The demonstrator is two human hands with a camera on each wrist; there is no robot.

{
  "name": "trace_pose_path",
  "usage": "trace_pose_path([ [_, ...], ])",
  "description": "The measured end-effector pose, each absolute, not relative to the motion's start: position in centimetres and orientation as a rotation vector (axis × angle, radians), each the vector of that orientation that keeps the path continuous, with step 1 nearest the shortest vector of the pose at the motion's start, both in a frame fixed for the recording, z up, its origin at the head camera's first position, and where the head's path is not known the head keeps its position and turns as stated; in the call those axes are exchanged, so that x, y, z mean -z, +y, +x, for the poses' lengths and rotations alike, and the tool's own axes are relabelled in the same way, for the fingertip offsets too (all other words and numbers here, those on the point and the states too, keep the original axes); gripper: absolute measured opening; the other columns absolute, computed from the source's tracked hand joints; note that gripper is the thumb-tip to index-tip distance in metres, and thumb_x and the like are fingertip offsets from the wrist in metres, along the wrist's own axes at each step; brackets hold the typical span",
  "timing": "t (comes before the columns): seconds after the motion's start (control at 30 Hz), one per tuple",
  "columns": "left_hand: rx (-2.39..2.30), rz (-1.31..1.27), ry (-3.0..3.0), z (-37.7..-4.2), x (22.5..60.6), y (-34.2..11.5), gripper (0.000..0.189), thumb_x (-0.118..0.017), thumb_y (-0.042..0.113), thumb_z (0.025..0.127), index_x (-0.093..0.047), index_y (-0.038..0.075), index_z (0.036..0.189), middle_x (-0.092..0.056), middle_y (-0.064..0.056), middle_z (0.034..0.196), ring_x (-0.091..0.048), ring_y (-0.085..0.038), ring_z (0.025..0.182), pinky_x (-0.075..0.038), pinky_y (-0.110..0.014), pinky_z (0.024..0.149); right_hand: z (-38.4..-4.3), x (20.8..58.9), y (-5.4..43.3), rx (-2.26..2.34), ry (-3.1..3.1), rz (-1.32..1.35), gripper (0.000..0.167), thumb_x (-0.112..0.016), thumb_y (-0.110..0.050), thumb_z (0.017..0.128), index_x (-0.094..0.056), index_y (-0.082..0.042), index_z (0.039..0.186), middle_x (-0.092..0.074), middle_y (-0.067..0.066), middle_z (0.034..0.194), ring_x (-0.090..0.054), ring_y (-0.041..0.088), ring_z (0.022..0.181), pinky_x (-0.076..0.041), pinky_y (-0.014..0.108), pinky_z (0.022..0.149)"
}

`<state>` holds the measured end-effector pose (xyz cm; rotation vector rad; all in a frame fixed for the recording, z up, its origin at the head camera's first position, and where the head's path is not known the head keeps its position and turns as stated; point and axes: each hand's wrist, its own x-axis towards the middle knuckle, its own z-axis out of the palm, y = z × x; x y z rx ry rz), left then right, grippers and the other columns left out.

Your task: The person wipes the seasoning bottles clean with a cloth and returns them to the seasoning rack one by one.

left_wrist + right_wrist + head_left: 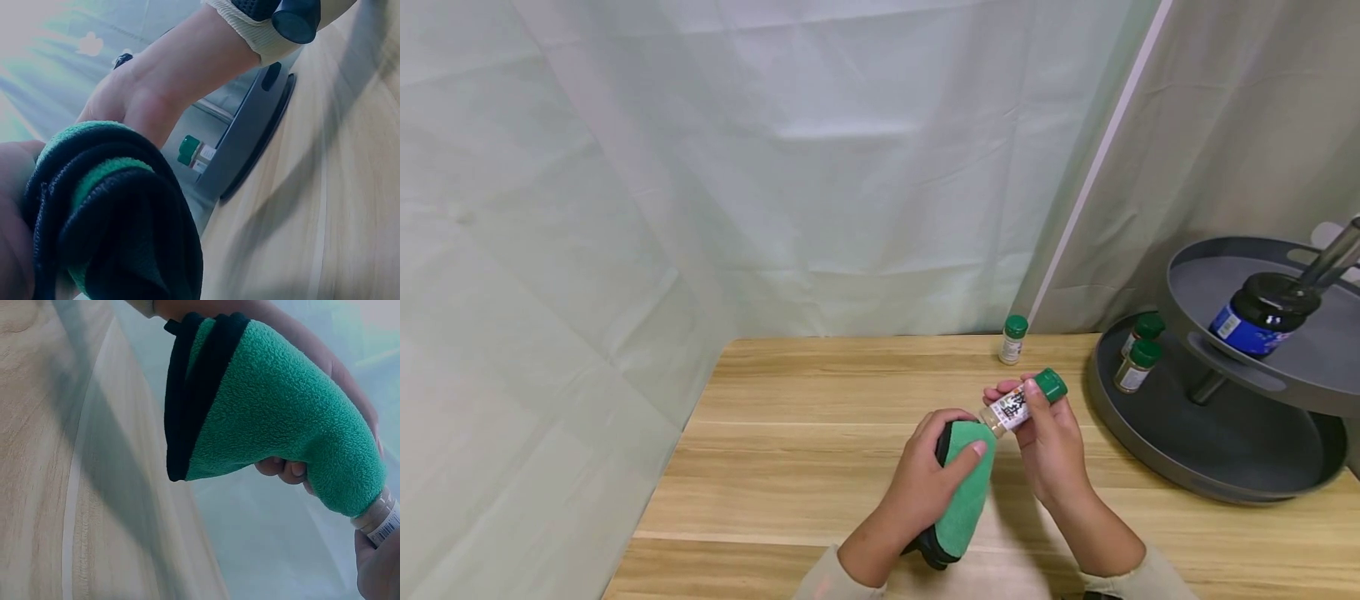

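My left hand (pixel 925 479) grips a folded green cloth (pixel 967 492) with black edging, thumb on top. In the right wrist view the cloth (pixel 281 419) wraps over the bottom end of a small spice bottle (pixel 381 522). My right hand (pixel 1056 442) holds that spice bottle (pixel 1011 408), tilted, by its upper part, thumb across it near the green cap (pixel 1051 384). The bottle has a white label with dark characters and pale brown contents. Seen from the left wrist, the folded cloth (pixel 119 206) hides the bottle.
Another green-capped bottle (pixel 1012 340) stands at the table's back edge. On the right is a grey two-tier round rack (pixel 1217 467); two green-capped bottles (pixel 1137 367) stand on its lower tier, a dark jar with a blue label (pixel 1262 317) on the upper. Pale curtains (pixel 880 167) hang behind the wooden table (pixel 760 450).
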<state>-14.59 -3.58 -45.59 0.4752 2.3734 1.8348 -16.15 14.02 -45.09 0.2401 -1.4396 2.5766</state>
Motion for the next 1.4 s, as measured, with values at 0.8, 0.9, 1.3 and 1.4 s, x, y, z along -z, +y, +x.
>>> trace_pose_path([
  [0.8,-1.834,0.375,2.366,-14.85,45.65,-3.68,0.034,-0.064,0.044,0.097,-0.059,0.029,0.127,-0.059,0.001,0.122,-0.059,-0.015,0.103,-0.051,-0.032,0.084,-15.48,44.43,13.9,-2.619,-1.432,0.208,0.027,-0.035,-0.028,0.111,-0.04,-0.005,0.125,-0.069,0.001,0.103,-0.075,0.015,0.099,-0.057,0.032,0.093],
  [0.9,-1.827,0.41,2.355,-14.71,45.7,-3.58,0.033,-0.065,0.043,0.097,-0.059,0.03,0.127,-0.059,0.004,0.122,-0.059,-0.013,0.104,-0.051,-0.03,0.086,-15.51,44.46,13.93,-2.608,-1.445,0.212,0.024,-0.034,-0.027,0.111,-0.042,-0.008,0.124,-0.068,0.001,0.104,-0.075,0.015,0.1,-0.057,0.032,0.093],
  [1.3,-1.874,0.411,2.346,-14.72,45.46,-3.79,0.031,-0.066,0.041,0.097,-0.059,0.031,0.126,-0.059,0.003,0.122,-0.06,-0.015,0.102,-0.053,-0.03,0.083,-15.72,45.17,13.65,-2.587,-1.491,0.207,0.018,-0.036,-0.026,0.111,-0.043,-0.012,0.119,-0.07,-0.001,0.102,-0.074,0.013,0.098,-0.057,0.028,0.092],
  [1.4,-1.88,0.383,2.359,-14.87,45.51,-3.85,0.032,-0.066,0.042,0.097,-0.059,0.031,0.126,-0.059,0.004,0.122,-0.06,-0.015,0.102,-0.053,-0.03,0.083,-15.63,45.1,13.53,-2.584,-1.504,0.187,0.021,-0.037,-0.027,0.111,-0.041,-0.008,0.12,-0.069,-0.001,0.102,-0.074,0.013,0.098,-0.057,0.028,0.092],
])
